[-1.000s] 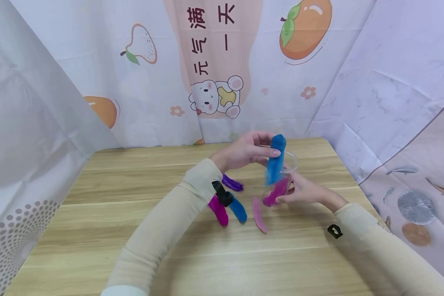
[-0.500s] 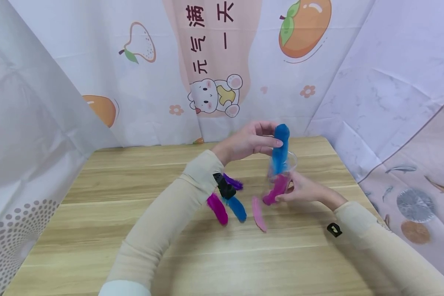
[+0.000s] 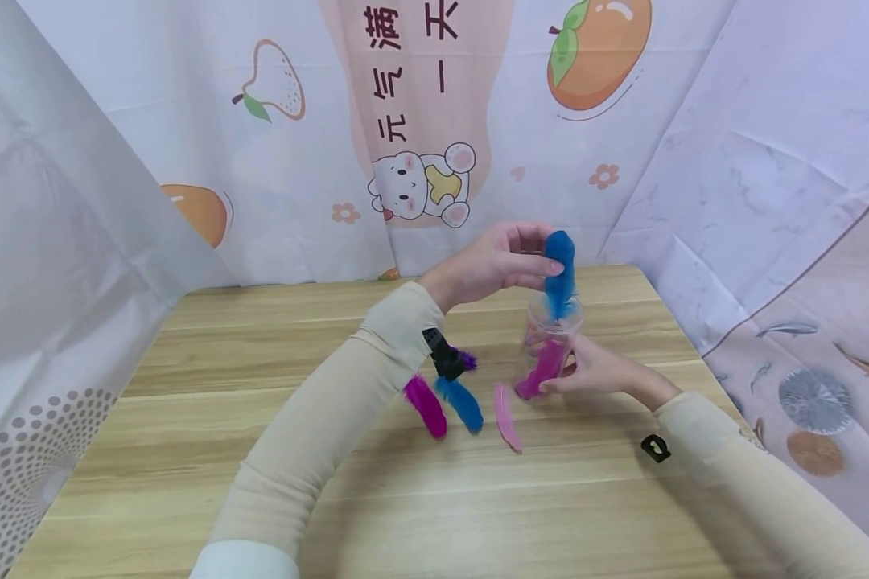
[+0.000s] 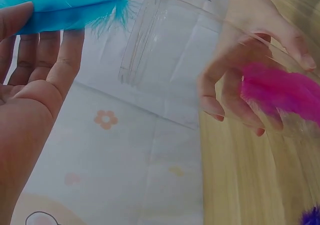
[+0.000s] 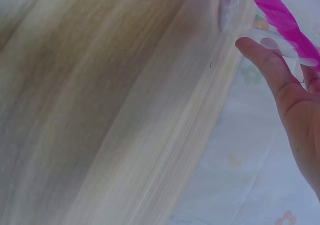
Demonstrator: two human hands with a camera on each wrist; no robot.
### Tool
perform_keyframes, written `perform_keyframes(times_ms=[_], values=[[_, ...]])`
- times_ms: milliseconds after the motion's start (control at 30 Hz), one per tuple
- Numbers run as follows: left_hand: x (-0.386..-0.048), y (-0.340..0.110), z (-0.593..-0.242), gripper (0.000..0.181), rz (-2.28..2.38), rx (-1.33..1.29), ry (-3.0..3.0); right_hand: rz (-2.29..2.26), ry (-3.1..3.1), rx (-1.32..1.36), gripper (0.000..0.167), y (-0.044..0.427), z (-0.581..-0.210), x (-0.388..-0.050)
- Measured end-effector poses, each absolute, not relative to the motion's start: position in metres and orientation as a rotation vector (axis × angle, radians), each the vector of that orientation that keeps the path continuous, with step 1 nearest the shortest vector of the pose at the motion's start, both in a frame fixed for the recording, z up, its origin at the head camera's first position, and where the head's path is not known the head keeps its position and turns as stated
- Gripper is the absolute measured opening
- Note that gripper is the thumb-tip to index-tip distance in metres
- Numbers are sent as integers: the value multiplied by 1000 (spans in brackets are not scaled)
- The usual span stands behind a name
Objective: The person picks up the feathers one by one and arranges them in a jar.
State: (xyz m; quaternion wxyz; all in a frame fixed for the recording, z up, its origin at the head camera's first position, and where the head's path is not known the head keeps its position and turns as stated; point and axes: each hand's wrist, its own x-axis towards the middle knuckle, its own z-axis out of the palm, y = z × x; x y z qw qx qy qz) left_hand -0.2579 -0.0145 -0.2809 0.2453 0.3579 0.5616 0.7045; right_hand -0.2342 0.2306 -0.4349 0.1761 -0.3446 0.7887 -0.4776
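Note:
Pinched between thumb and fingers of my left hand [image 3: 496,261] is a blue feather [image 3: 561,257], upright, its fluffy lower end at the mouth of a clear jar [image 3: 532,342]. In the left wrist view that fluffy end [image 4: 117,7] lies close to the jar's rim [image 4: 137,40]. My right hand [image 3: 597,368] grips the lower part of the jar, which stands on the table. Inside the jar is a magenta feather [image 3: 543,371]. The right wrist view catches only part of my right hand [image 5: 287,87] and the magenta feather [image 5: 285,22].
Left of the jar, a pink feather [image 3: 505,418], a second blue feather [image 3: 463,404] and another magenta feather [image 3: 427,408] lie on the wooden table [image 3: 261,450]. A purple feather [image 3: 468,360] is mostly hidden behind my left wrist strap [image 3: 443,354]. A printed curtain [image 3: 297,177] hangs behind.
My left hand has risen and shifted right, carrying the blue feather from in front of the jar to above its mouth. My right hand and the jar have stayed in place.

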Motion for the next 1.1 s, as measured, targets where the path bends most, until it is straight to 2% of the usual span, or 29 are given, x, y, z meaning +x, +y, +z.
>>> perform_keyframes(times_ms=[167,500,1100], values=[[-258,-13,-281,26,1916,979,1583,-1352,2237,-963,79,231,-435,-234],[-256,-11,-282,19,1834,1073,1740,-1368,2213,-952,78,230,-433,-233],[-254,-10,-288,22,1816,1105,1803,-1348,2223,-990,78,229,-431,-232]])
